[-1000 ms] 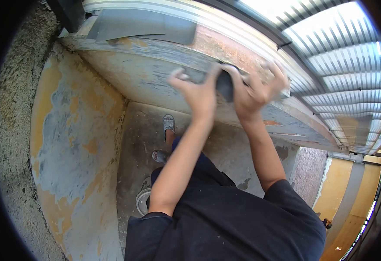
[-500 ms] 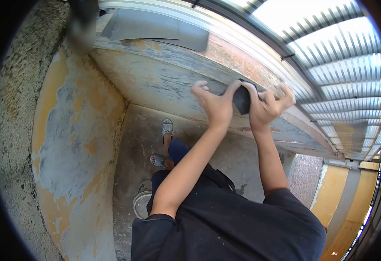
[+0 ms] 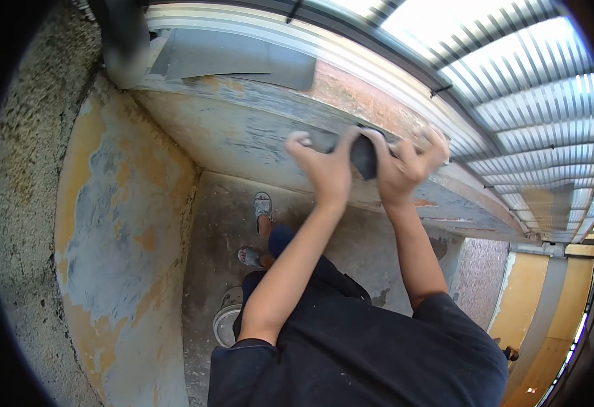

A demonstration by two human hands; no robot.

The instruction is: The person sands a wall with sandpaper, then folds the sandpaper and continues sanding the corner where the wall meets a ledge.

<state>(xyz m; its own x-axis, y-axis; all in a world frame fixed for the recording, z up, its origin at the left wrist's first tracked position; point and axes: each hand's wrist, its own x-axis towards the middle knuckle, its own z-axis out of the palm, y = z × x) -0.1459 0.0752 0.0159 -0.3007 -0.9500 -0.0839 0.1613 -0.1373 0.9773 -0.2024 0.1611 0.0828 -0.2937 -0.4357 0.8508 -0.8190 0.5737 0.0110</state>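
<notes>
Where the wall (image 3: 236, 125) looks mottled, dusty hands (image 3: 329, 175) grasping a dark, curved sheet (image 3: 364, 161)

A black short-sleeved shirt (image 3: 385, 346), lightly flecked with pale specks, is worn with what appear to be navy shorts (image 3: 283, 239), partly hidden, and grey open-toed sandals (image 3: 263, 202); left hand (image 3: 324, 169) and right hand (image 3: 403, 169) are bare.

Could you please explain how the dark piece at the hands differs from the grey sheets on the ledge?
The dark piece touches the left hand and right hand, while the grey sheets lie untouched on the ledge. The dark piece looks nearly black; the grey sheets are paler. The hands partly cover the dark piece, whereas the grey sheets show a broader surface. Both look plain.
</notes>
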